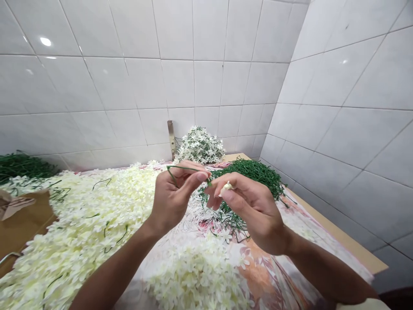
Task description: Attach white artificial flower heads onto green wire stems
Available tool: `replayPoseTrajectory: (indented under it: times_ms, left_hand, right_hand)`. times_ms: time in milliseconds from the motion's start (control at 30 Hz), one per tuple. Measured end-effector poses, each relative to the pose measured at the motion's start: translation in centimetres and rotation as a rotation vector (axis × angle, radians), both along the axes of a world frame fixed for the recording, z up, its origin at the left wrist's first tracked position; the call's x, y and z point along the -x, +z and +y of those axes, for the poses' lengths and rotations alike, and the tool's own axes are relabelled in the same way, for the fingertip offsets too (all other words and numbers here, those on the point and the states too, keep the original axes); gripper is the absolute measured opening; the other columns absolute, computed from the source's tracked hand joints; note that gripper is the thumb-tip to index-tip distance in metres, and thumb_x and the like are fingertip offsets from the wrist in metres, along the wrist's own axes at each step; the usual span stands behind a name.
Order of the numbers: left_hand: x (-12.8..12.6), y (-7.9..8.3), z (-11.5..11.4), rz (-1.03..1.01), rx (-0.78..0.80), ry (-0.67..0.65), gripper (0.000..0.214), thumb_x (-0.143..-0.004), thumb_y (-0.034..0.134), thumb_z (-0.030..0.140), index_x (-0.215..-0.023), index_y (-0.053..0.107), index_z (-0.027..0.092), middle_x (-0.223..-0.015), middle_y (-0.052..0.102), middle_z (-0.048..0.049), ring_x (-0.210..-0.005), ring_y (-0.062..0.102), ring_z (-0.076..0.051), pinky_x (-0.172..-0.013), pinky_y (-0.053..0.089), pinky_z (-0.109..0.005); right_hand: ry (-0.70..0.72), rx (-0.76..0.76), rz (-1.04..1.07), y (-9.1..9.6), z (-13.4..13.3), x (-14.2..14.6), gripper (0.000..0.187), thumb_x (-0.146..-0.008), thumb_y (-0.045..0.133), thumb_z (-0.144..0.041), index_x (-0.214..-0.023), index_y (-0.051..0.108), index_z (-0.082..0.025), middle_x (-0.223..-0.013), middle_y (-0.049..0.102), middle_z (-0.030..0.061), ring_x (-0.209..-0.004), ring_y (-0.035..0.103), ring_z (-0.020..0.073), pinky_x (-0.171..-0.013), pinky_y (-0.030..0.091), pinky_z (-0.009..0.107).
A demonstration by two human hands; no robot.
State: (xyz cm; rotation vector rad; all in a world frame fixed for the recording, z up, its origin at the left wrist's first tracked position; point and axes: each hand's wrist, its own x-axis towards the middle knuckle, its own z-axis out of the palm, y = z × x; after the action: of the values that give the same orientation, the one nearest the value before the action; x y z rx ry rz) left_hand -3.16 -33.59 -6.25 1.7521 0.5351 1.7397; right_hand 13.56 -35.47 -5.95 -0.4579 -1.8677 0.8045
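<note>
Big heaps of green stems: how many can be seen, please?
2: the left heap, cut by the picture edge, and the right heap, beyond the right hand, which partly hides it.

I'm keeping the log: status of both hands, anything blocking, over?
Left hand pinching green stem. Right hand pinching small white flower. No obstruction seen between them; pale blossom heap nearer the body.
</note>
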Motion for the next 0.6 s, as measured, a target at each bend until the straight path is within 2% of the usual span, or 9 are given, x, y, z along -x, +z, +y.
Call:
replayPoseTrajectory:
  times_ms: [100, 233, 467, 600]
  left_hand:
    - [0.3, 0.3, -0.5, 0.005, -0.036, 0.057, 0.01, -0.085, 0.066, 0.023, -0.078, 0.069, 0.017, -0.077, 0.069, -0.0044, -0.076, 0.065, -0.014, -0.069, 0.054, -0.026]
    - [0.1, 0.2, -0.8, 0.086, -0.037, 0.092, 0.011, -0.087, 0.063, 0.023, -0.079, 0.067, 0.017, -0.078, 0.07, -0.0039, -0.074, 0.065, -0.013, -0.069, 0.054, -0.025]
    - [-0.3, 0.0, -0.4, 0.092, -0.061, 0.153, 0.014, -0.086, 0.064, 0.028, -0.077, 0.068, 0.018, -0.075, 0.069, -0.0036, -0.068, 0.064, -0.014, -0.063, 0.052, -0.026]
    - [-0.4, -0.2, -0.3, 0.1, -0.095, 0.192, 0.014, -0.086, 0.064, 0.028, -0.076, 0.068, 0.018, -0.076, 0.069, -0.0034, -0.07, 0.064, -0.014, -0.065, 0.052, -0.026]
  right_hand:
    - [-0.029, 0.014, -0.104, 0.3, -0.1, 0.2, 0.02, -0.096, 0.043, -0.021, -0.083, 0.057, -0.017, -0.074, 0.063, 0.0012, -0.067, 0.061, 0.0111, -0.063, 0.049, 0.025]
    - [-0.093, -0.088, -0.232, 0.5, 0.1, 0.3, 0.022, -0.093, 0.045, -0.016, -0.074, 0.056, -0.016, -0.066, 0.062, -0.0007, -0.06, 0.058, 0.0089, -0.057, 0.045, 0.022]
    - [-0.125, -0.125, -0.266, 0.2, 0.7, 0.0, 0.018, -0.091, 0.047, -0.015, -0.075, 0.056, -0.016, -0.065, 0.063, -0.0009, -0.059, 0.06, 0.0085, -0.057, 0.045, 0.021]
    - [-0.125, -0.138, -0.273, 0.0, 1.0, 0.0, 0.017, -0.091, 0.047, -0.015, -0.076, 0.055, -0.016, -0.066, 0.062, -0.0012, -0.058, 0.059, 0.0082, -0.055, 0.044, 0.021]
